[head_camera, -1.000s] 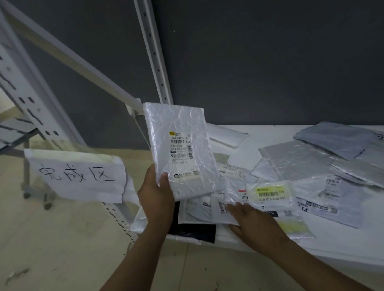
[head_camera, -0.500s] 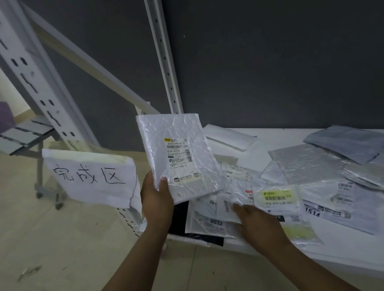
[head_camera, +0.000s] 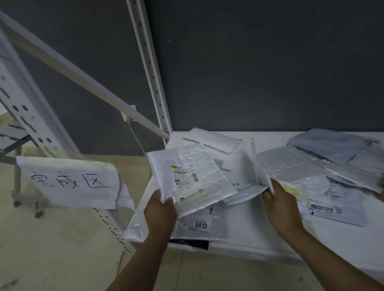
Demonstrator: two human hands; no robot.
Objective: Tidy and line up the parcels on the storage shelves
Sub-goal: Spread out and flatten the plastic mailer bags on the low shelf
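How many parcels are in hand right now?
2. A white padded parcel in the left hand, over the left end of the shelf; a thin white parcel tipped on edge, pinched by the right hand. More could be hidden behind either.

- bubble mailer (head_camera: 189, 176): white and crinkled, label up, tilted above the left front of the shelf (head_camera: 249, 239), its lower corner gripped in my left hand (head_camera: 160, 211).
- white poly mailer (head_camera: 262, 170): raised nearly on edge at mid-shelf, pinched by my right hand (head_camera: 279, 204).
- parcel marked 6813 (head_camera: 196, 226): flat at the shelf's front edge.
- grey bags (head_camera: 330, 146): an overlapping heap on the shelf's right.
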